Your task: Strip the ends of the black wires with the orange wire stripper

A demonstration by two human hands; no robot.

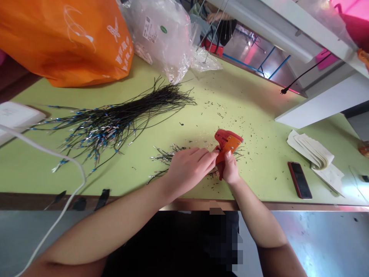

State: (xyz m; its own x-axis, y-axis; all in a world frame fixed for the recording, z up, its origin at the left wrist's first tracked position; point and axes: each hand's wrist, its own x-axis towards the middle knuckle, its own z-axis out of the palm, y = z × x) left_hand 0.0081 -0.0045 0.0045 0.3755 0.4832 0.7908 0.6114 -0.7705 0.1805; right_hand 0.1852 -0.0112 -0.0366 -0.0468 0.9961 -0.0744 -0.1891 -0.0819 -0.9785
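My right hand (231,170) is wrapped round a red and orange wire stripper (230,145), its head tilted up above the table. My left hand (192,166) is closed in a pinch right at the stripper's jaws. A short dark bit of wire shows at those fingertips; most of it is hidden. Under and beside my left hand lies a small bunch of black wires (163,155) with bare shiny ends. Farther left rests a large bundle of black wires (135,109), many with blue pieces near their metal tips.
Black scraps (220,114) litter the green table (259,111). A phone (300,180) and folded papers (313,152) lie right. An orange bag (86,42) and clear plastic bag (161,34) stand behind. A white cable (75,161) crosses the left. Another person's hand (216,17) shows beyond.
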